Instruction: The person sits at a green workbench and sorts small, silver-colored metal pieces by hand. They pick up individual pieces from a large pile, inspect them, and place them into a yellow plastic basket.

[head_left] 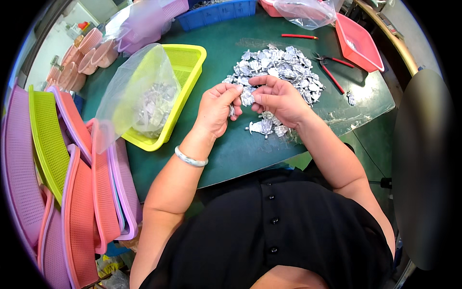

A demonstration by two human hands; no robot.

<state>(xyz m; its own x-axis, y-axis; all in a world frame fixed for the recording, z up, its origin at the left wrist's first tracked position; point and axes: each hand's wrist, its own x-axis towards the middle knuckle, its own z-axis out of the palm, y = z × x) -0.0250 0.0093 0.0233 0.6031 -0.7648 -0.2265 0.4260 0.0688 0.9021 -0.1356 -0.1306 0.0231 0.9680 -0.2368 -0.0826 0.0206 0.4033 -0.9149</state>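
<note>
Head view, green table (pixel 231 149). Both hands meet just in front of a pile of small silver metal pieces (pixel 284 70).

Left hand (pixel 215 108): fingers curled, thumb and forefinger pinched on one metal piece (pixel 246 98), which sits at the fingertips between the two hands. A pale bangle (pixel 190 158) on the left wrist.

Right hand (pixel 279 98): fingers bent inward, tips closed on the same metal piece from the other side. So the piece is held by both hands, at the near edge of the pile and just above the table.

A few loose pieces (pixel 264 127) lie on the table under and just beside the right hand, nearer the body.

Left of the hands: a yellow basket (pixel 192 58) holding a clear plastic bag (pixel 139 91) with more silver pieces inside.

Beyond the pile, to the right: red-handled pliers (pixel 332 72), a red pencil (pixel 299 36), a red tray (pixel 358 43).

Far left, off the table: stacked baskets (pixel 72 183) in pink, orange, purple and yellow, standing on edge.
</note>
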